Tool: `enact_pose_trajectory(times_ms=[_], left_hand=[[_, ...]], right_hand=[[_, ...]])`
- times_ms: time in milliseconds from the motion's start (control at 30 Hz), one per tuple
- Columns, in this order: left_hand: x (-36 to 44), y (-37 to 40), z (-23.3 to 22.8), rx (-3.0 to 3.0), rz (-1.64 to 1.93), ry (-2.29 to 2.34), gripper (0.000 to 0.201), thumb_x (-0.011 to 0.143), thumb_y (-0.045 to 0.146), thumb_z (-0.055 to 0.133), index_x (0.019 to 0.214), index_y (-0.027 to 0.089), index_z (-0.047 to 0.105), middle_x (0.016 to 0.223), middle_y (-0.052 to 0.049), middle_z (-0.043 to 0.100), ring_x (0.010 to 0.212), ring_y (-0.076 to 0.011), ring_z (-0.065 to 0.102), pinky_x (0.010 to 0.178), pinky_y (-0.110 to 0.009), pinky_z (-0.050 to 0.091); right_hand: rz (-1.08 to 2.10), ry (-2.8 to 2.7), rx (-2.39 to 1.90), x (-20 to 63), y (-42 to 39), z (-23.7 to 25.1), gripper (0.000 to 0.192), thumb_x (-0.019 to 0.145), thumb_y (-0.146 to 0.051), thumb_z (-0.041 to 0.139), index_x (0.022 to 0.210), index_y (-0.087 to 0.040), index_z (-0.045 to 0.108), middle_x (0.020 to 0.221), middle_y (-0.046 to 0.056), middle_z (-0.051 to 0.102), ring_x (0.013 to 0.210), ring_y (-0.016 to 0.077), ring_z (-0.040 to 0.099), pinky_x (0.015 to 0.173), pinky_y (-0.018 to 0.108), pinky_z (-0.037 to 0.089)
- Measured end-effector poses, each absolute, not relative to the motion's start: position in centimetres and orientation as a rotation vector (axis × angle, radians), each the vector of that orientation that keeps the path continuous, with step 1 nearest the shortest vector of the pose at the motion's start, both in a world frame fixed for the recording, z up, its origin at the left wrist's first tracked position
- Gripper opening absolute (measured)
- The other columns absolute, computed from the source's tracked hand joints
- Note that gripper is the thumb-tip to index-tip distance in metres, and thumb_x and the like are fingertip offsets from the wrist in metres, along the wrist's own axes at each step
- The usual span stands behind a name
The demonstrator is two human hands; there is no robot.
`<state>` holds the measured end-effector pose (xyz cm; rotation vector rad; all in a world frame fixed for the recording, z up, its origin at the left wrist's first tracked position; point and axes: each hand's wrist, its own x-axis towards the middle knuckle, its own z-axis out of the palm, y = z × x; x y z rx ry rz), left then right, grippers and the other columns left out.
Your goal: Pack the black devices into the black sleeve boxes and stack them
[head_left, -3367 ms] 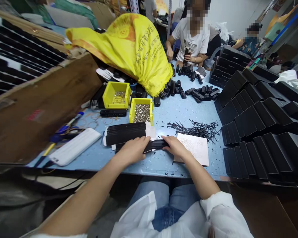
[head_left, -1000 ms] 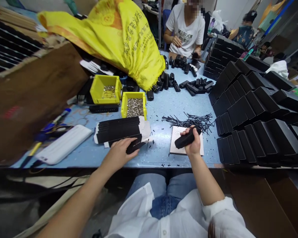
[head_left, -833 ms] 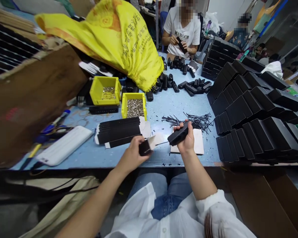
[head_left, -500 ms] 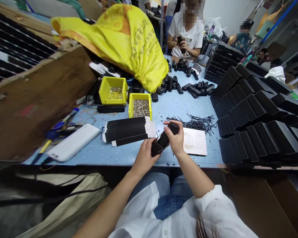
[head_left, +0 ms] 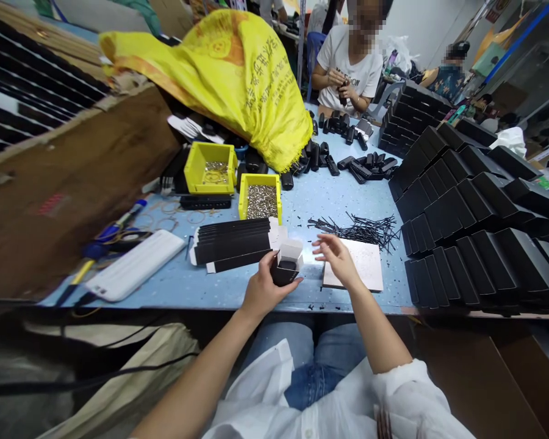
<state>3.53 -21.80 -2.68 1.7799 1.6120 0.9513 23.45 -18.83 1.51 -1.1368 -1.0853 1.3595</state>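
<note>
One small black box stands upright above the near edge of the blue table, its white flaps open at the top. The left hand wraps it from the left and below, thumb and fingers pinching its sides. The right hand hovers just to the right of the box, apart from it, fingers loosely spread and holding nothing, over one pale square board.

Two yellow bins sit further back, each with small metal parts inside. One stack of flat black cartons lies just left of the box. A scatter of thin black pins, too many to count, lies beyond the board. One white oblong case rests at the left. One yellow sack slumps over the far left of the table. Rows of finished black boxes wall off the right side. Loose black parts lie ahead of a seated person, whose two hands hold something dark
</note>
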Motion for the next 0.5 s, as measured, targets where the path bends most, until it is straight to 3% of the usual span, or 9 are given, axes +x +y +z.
enact_pose_trajectory(times_ms=[100, 200, 333, 500], left_hand=[[4.0, -21.7, -3.2, 1.834, 0.998, 1.421, 0.07, 0.068, 0.044, 0.074, 0.126, 0.022, 0.041, 0.124, -0.014, 0.06, 0.113, -0.0296, 0.061, 0.089, -0.039, 0.05], [4.2, -21.2, -3.2, 1.876, 0.916, 1.295, 0.046, 0.069, 0.038, 0.072, 0.107, 0.023, 0.052, 0.113, -0.01, 0.065, 0.107, -0.0272, 0.064, 0.088, -0.038, 0.05], [4.3, -20.6, -2.3, 1.778, 0.921, 1.299, 0.072, 0.063, 0.036, 0.075, 0.124, 0.02, 0.042, 0.117, -0.014, 0.063, 0.101, -0.0284, 0.067, 0.082, -0.037, 0.052], [5.1, -20.6, -0.9, 1.765, 0.773, 1.407, 0.092, 0.068, 0.039, 0.071, 0.143, 0.019, 0.022, 0.109, -0.013, 0.069, 0.092, -0.0316, 0.07, 0.075, -0.037, 0.053]], right_hand=[[1.468, -1.133, -1.106, 22.1, -19.5, -1.3, 0.042, 0.08, -0.041, 0.066, 0.114, -0.018, 0.063, 0.1, 0.005, 0.069, 0.079, 0.0124, 0.065, 0.07, 0.026, 0.056], [1.455, -1.174, -1.055, 20.7, -19.8, -2.1, 0.044, 0.079, -0.04, 0.068, 0.118, -0.019, 0.064, 0.11, 0.006, 0.069, 0.097, 0.0171, 0.066, 0.087, 0.033, 0.054], [1.264, -1.514, -0.954, 20.5, -19.8, -0.1, 0.042, 0.078, -0.037, 0.069, 0.119, -0.028, 0.066, 0.131, 0.005, 0.061, 0.121, 0.0217, 0.056, 0.107, 0.042, 0.041], [1.233, -1.47, -1.024, 20.6, -19.9, 1.2, 0.026, 0.086, -0.039, 0.06, 0.104, -0.026, 0.073, 0.115, 0.006, 0.069, 0.115, 0.0222, 0.062, 0.106, 0.046, 0.043]])
